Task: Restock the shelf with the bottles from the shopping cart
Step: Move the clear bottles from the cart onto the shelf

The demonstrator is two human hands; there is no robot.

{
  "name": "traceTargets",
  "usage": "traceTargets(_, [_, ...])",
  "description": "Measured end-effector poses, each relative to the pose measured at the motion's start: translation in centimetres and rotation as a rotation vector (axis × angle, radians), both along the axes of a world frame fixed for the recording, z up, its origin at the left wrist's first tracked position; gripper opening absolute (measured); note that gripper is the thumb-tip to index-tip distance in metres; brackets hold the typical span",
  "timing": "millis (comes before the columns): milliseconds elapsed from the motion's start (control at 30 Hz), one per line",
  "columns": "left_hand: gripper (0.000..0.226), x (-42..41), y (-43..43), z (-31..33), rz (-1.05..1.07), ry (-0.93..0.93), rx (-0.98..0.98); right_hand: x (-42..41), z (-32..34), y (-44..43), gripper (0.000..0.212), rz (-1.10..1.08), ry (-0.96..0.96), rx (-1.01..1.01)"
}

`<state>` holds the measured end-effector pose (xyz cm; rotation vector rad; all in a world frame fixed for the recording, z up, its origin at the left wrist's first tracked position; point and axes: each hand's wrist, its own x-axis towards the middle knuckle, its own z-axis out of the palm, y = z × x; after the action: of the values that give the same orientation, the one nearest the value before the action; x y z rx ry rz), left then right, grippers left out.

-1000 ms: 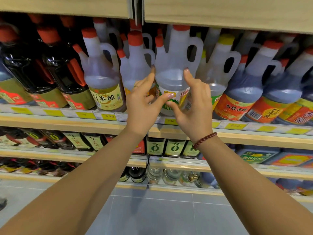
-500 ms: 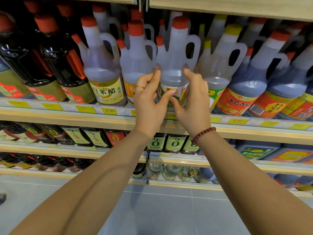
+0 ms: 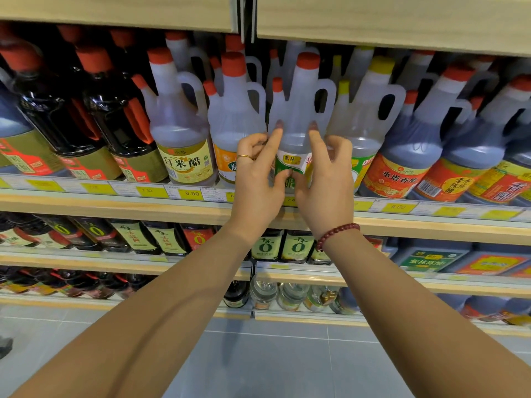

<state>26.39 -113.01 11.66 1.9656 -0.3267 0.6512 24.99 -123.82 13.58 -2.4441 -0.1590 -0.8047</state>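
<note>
A clear vinegar bottle (image 3: 298,110) with a red cap, a side handle and a green label stands upright at the front of the upper shelf (image 3: 115,205). My left hand (image 3: 258,179) holds its left side, index finger stretched up along the body and thumb on the label. My right hand (image 3: 327,179) mirrors it on the right side; a red bead bracelet sits on that wrist. The other fingers of both hands are curled away from the bottle. The shopping cart is out of sight.
Similar clear jugs (image 3: 178,130) stand close on either side, dark soy bottles (image 3: 57,110) at the left, red-labelled vinegar jugs (image 3: 408,145) at the right. A wooden board (image 3: 373,21) runs just above the caps. Lower shelves (image 3: 431,228) hold smaller bottles; grey floor tiles lie below.
The bottle has gone further back into the row and stands straighter. My hands have slid from a wide hold to index fingers and thumbs only.
</note>
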Motion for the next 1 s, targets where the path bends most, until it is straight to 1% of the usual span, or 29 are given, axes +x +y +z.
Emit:
traceTargets(133, [0.066, -0.6, -0.3, 1.0, -0.002, -0.022, 0.021, -0.8, 0.8, -0.2, 0.057, 0.035, 0.024, 0.167])
traceTargets(267, [0.058, 0.1, -0.5, 2.1, 0.029, 0.024, 0.105, -0.3, 1.8, -0.6, 0.057, 0.052, 0.128, 0.227])
traceTargets(333, [0.053, 0.5, -0.4, 2.7, 0.042, 0.057, 0.161, 0.2, 2.2, -1.0, 0.057, 0.079, 0.184, 0.214])
traceTargets(500, [0.041, 1.3, 0.7, 4.2, 0.075, 0.141, 0.414, 1.4, 2.6, -1.5, 0.055, 0.145, 0.242, 0.068])
traceTargets(600, [0.046, 1.5, 1.0, 4.8, 0.046, 0.152, 0.514, 1.8, 3.0, -1.7, 0.048, 0.126, 0.262, -0.037])
traceTargets(667, [0.053, 1.5, 1.0, 5.1, 0.037, 0.137, 0.604, 1.6, 3.4, -1.7, 0.045, 0.114, 0.247, -0.162])
traceTargets(700, [0.054, 1.5, 1.1, 5.2, 0.034, 0.130, 0.653, 1.4, 3.5, -1.7, 0.046, 0.104, 0.227, -0.241])
traceTargets(800, [0.050, 1.3, 1.6, 5.7, 0.041, 0.078, 0.833, 0.9, 4.1, -1.8, 0.049, 0.106, 0.200, -0.412])
traceTargets(867, [0.052, 1.2, 1.8, 5.9, 0.056, 0.032, 0.953, 1.1, 4.6, -2.0, 0.050, 0.149, 0.258, -0.467])
traceTargets(933, [0.053, 1.3, 1.9, 6.2, 0.063, 0.033, 1.051, 1.6, 4.9, -2.1, 0.050, 0.176, 0.329, -0.514])
traceTargets(1000, [0.048, 1.7, 1.8, 6.7, 0.053, 0.066, 1.125, 2.0, 5.2, -2.2, 0.041, 0.185, 0.359, -0.527])
